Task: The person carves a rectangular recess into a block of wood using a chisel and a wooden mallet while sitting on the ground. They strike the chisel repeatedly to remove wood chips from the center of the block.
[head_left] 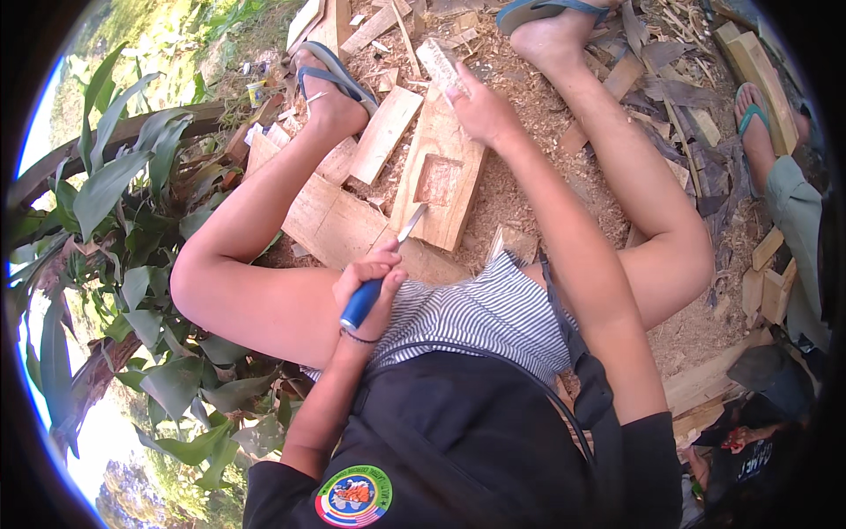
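My left hand (368,286) is wrapped round the blue handle of a chisel (359,304). The chisel's metal blade points up and away, its tip near the lower left corner of a rectangular recess (438,181) cut in a thick wooden board (451,132). That board lies slanted between my legs. Farther off, my right hand (483,108) grips a pale, rough-faced wooden block (437,63), raised beside the board's far end. Its fingers are partly hidden behind the block.
Under and left of the board lie a wide plank (330,216) and a shorter plank (386,132). Wood chips (573,189) cover the ground. Leafy plants (132,194) crowd the left side. At right are another person's sandalled foot (755,132) and wood offcuts (775,291).
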A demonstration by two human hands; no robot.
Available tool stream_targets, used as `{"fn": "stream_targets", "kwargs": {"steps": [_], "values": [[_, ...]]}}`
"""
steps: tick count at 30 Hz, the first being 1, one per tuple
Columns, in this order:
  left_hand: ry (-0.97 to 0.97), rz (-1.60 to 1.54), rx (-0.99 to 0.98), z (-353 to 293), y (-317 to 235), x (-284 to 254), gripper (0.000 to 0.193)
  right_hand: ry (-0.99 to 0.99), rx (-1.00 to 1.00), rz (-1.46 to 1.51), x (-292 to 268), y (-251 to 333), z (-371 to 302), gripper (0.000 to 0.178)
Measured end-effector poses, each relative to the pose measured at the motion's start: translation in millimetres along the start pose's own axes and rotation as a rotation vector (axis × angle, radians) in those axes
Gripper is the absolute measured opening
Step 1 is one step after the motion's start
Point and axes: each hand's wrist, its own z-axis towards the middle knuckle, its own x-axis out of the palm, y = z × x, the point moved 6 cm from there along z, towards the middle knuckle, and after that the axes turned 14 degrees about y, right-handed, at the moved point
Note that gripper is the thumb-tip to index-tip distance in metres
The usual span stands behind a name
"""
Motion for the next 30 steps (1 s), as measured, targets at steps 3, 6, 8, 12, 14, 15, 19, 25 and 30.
{"fn": "stream_targets", "kwargs": {"steps": [3,6,8,12,14,15,19,25,30], "values": [[0.025,-0.100,0.012,29,-14,-6,0.020,0.037,-0.062,0.077,-8,-16,11,0.061],[0.076,-0.131,-0.032,54,-16,-2,0.020,-0.033,-0.097,0.060,-4,-24,12,0.063],[0.175,-0.132,-0.111,66,-14,8,0.020,-0.095,-0.094,-0.053,-2,-15,9,0.065],[-0.105,0.004,-0.321,76,0,-2,0.023,-0.008,-0.036,0.029,0,-12,1,0.065],[-0.216,-0.018,-0.359,81,-4,-5,0.026,-0.018,-0.057,0.016,-2,-12,0,0.062],[-0.273,-0.080,-0.375,84,-2,-7,0.026,-0.029,-0.056,0.012,-3,-13,0,0.062],[-0.475,-0.188,-0.469,83,19,-22,0.031,-0.008,-0.060,-0.005,-2,-9,1,0.061],[-0.593,-0.259,-0.515,81,35,-36,0.039,-0.029,-0.069,-0.051,-1,-8,3,0.062],[-0.587,-0.280,-0.554,80,42,-34,0.041,-0.039,-0.061,-0.072,-1,-7,3,0.061]]}}
